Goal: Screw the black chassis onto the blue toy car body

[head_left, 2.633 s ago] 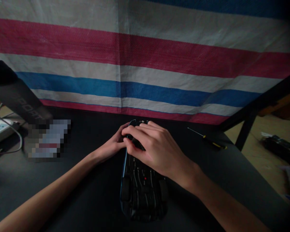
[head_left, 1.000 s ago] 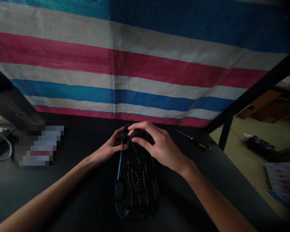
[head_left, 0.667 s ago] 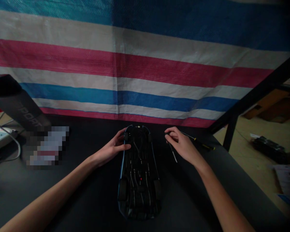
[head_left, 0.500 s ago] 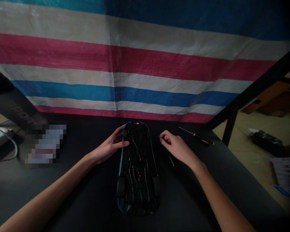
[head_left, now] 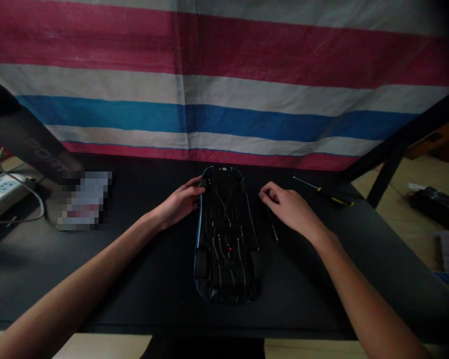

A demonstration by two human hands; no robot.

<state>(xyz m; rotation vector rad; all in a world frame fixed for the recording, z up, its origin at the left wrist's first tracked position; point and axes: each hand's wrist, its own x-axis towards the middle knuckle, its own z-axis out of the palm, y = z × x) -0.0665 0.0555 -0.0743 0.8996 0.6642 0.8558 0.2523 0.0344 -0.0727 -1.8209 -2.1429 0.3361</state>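
A model car [head_left: 228, 219] lies upside down on the black table, its dark underside and wheels facing up and blue body edges showing at the sides. My left hand [head_left: 181, 202] grips its far left side, thumb at the wheel there and the other fingers partly hidden behind the body. Just right of the car, apart from it, my right hand [head_left: 284, 202] is closed in a pinch; whatever is between its fingertips is too small or dark to make out. Below that hand shows a thin metal shaft [head_left: 274, 232], its other end lost in shadow.
A screwdriver [head_left: 333, 197] with a black and yellow handle lies at the right. On the left are a blurred-out flat object [head_left: 86, 202], a dark box [head_left: 41, 144] and a white power strip [head_left: 3, 189] with a cable. A striped sheet [head_left: 224, 119] hangs behind the table [head_left: 134, 279].
The camera has tilted down, so everything sits higher in the view and the table's near edge shows. My left thumb has shifted from the car's underside toward its edge. My right hand remains pinched.
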